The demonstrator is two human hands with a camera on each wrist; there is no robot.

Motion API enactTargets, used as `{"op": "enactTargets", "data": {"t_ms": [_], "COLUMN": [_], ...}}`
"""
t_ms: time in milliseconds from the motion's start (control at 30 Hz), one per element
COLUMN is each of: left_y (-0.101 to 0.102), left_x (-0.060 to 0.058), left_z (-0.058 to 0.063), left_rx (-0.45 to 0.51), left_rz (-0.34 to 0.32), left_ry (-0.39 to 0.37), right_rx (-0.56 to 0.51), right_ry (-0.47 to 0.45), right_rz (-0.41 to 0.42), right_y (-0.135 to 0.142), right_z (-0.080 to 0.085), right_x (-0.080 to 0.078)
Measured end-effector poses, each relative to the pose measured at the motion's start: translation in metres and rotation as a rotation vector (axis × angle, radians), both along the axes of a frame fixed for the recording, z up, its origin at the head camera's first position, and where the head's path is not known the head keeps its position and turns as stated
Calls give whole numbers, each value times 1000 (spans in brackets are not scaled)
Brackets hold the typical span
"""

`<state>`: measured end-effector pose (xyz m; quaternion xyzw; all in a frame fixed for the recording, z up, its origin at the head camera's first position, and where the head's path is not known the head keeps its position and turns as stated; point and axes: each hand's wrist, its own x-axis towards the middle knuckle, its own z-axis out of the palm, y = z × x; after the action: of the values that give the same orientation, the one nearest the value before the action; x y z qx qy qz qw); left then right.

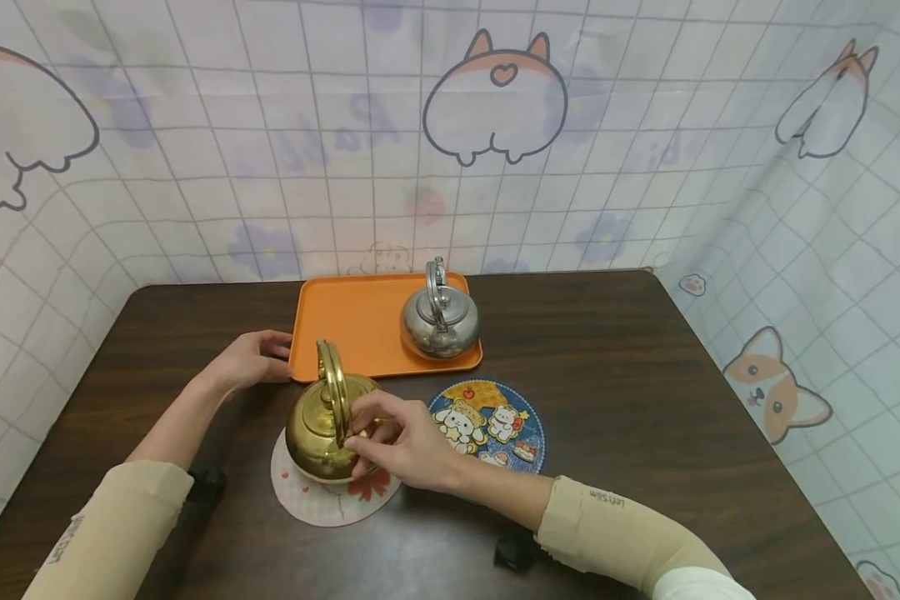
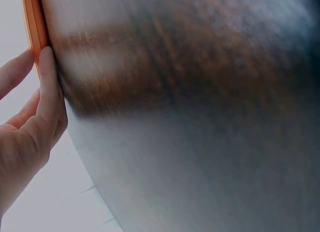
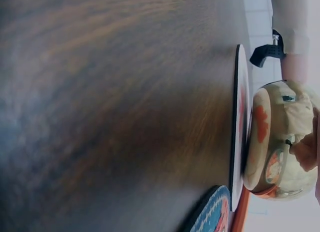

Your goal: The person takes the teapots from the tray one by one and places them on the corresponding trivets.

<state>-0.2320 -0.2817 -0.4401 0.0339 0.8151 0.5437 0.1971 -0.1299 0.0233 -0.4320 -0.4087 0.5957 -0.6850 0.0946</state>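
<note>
A golden kettle (image 1: pixel 317 433) with an upright loop handle is over a round pale mat (image 1: pixel 337 508) with red flowers. My right hand (image 1: pixel 408 442) is at the kettle's right side, its curled fingers and thumb holding the near end of the handle. In the right wrist view the base of the golden kettle (image 3: pixel 257 137) is against or just above the mat; I cannot tell which. My left hand (image 1: pixel 249 362) holds the left rim of an orange tray (image 1: pixel 348 321). The left wrist view shows fingers on both sides of the tray's rim (image 2: pixel 36 21).
A silver kettle (image 1: pixel 441 321) stands on the right part of the tray. To the right of the golden kettle lies a round blue mat (image 1: pixel 528 429) with cartoon figures, partly behind my right hand. All are on a dark wooden table (image 1: pixel 645 433), with a patterned curtain (image 1: pixel 345 167) behind.
</note>
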Motion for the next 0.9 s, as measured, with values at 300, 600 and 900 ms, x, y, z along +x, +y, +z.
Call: {"op": "enactTargets", "data": {"t_ms": [300, 600, 900], "left_y": [4, 2, 4], "left_x": [1, -1, 2], "left_z": [2, 4, 6], "left_rx": [-14, -41, -73], "left_rz": [-2, -4, -5], "left_ry": [-2, 3, -13], "right_rx": [30, 78, 121], "right_ry": [29, 3, 1], "right_rz": [21, 115, 129], "right_y": [-2, -2, 9], "right_z": [-3, 4, 13], "right_x": [-2, 3, 0]}}
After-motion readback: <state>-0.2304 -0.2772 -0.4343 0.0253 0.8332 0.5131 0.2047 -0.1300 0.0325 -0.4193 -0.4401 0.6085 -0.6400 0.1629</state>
